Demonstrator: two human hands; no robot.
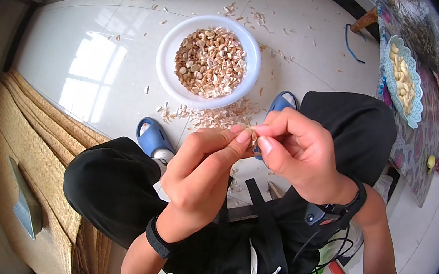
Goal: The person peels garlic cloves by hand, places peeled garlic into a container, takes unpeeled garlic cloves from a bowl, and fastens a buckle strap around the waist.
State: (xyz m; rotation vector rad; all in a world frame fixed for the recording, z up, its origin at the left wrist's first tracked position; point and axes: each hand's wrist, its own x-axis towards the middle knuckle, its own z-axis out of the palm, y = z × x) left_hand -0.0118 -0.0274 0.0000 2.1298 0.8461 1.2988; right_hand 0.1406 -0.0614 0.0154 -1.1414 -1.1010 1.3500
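My left hand (201, 165) and my right hand (307, 152) meet in front of me, above the floor between my knees. Both pinch a small garlic clove (254, 139), with papery skin showing between thumbs and fingertips. Much of the clove is hidden by the fingers. Beyond the hands, a white plastic basin (165, 69) stands on the floor, holding a heap of unpeeled garlic cloves (210, 62). Loose garlic skins (222, 115) lie piled on the tiles between the basin and my hands.
On the right, a cloth-covered table (413, 160) bears a scalloped light-blue dish (416, 109) of peeled cloves (402, 80) and a bag of dried plants (417, 25). Rolled woven mats (38, 162) stand at left. Blue slippers (155, 139) are on my feet. Black cables (344, 245) hang by my right side.
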